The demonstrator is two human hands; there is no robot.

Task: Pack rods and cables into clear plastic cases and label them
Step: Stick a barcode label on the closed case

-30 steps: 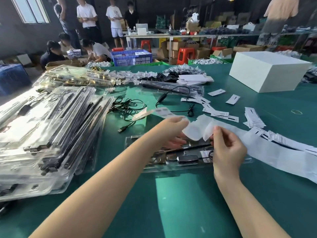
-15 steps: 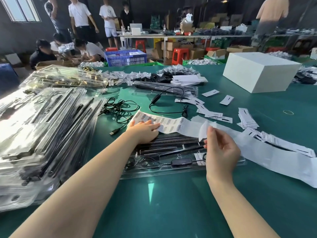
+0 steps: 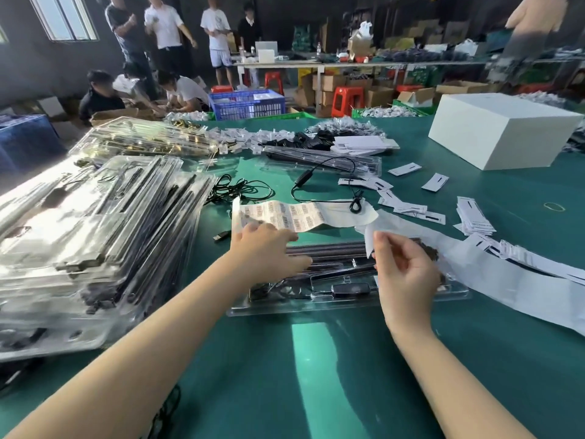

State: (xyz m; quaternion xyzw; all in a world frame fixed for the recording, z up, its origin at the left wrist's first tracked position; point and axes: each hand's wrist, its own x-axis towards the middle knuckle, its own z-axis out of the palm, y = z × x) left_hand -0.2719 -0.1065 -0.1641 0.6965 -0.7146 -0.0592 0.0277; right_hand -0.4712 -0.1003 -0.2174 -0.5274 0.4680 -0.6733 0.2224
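On the green tabletop (image 3: 316,375), stacked cases (image 3: 95,232) crowd the left; left hand (image 3: 262,251) lies flat on the barcode sheet (image 3: 300,215), right hand (image 3: 406,274) pinches a label (image 3: 368,240) over the clear case (image 3: 316,299).

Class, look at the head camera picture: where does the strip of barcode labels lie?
The strip of barcode labels lies mid-table, just beyond the clear case, its left end under the left hand.

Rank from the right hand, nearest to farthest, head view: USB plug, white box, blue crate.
From the right hand:
1. USB plug, on the table left of the hand, past the left hand.
2. White box, far right side of the table.
3. Blue crate, beyond the table's far edge, on the left.
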